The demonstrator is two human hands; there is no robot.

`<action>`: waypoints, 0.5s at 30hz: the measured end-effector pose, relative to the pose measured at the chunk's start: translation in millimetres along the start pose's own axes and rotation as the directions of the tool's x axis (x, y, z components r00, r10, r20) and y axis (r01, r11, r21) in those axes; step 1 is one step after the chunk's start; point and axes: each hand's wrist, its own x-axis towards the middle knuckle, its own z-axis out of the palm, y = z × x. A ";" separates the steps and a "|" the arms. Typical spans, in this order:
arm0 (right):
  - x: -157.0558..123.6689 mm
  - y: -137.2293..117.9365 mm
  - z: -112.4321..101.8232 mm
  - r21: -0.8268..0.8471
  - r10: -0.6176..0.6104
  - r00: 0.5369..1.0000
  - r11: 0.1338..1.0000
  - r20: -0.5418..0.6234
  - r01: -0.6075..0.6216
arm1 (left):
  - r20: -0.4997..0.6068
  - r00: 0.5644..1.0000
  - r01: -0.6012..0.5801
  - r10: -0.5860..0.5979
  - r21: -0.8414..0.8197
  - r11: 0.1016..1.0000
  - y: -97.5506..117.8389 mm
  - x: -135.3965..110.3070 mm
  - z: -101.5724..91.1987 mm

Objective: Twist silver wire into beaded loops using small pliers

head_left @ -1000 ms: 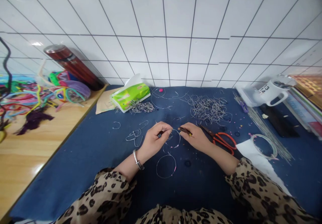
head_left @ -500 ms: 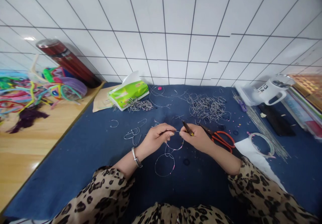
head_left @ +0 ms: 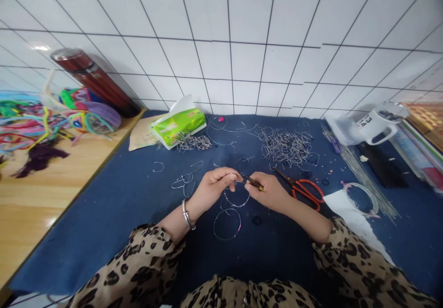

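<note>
Between my hands hangs a thin wire loop [head_left: 237, 205] with small pink beads on it. My left hand [head_left: 221, 184] pinches the wire at the top of this loop. In my right hand [head_left: 266, 189] is a pair of pliers [head_left: 254, 182] with dark jaws and a bit of yellow on the handle; the jaw tips point at my left fingertips. Whether the jaws grip the wire is too small to tell. Just below, a second beaded wire loop [head_left: 221, 237] shows against the blue cloth [head_left: 138, 234], and curved wire runs between the two.
Orange-handled scissors [head_left: 308, 192] lie right of my right hand. Beyond are a heap of bent wires [head_left: 287, 147], a green tissue pack [head_left: 180, 127] and a smaller wire pile [head_left: 194, 142]. At right sit a tape roll [head_left: 374, 204], straight wires [head_left: 363, 178] and a white mug [head_left: 375, 125].
The pliers have tilted from steep to flatter, and their tips have come over to my left fingertips. The held loop has shifted slightly left. My view has moved a little.
</note>
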 end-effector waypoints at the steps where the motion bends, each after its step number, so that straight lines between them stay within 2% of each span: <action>1: -0.2 0.1 -1.3 -0.068 -0.025 1.000 0.997 -0.001 0.025 | -0.004 1.000 -0.006 0.006 0.028 1.000 0.3 -0.3 -1.1; 4: -1.0 0.6 -6.4 -0.300 -0.067 0.998 0.952 -0.011 0.061 | -0.012 0.999 -0.030 0.032 0.123 0.992 1.6 -0.9 -4.4; 8: -3.2 -1.0 -12.3 -0.580 -0.068 0.996 0.814 -0.049 0.027 | -0.016 0.996 -0.087 0.092 0.196 0.977 1.2 0.0 -7.6; 11: -4.6 -5.0 -15.5 -0.690 -0.049 0.997 0.723 -0.061 -0.007 | -0.028 0.986 -0.151 0.162 0.231 0.961 -1.0 1.8 -9.4; 15: -5.2 -9.3 -19.0 -0.747 -0.009 0.998 0.663 -0.063 -0.041 | -0.026 0.976 -0.200 0.215 0.268 0.942 -2.9 3.4 -11.6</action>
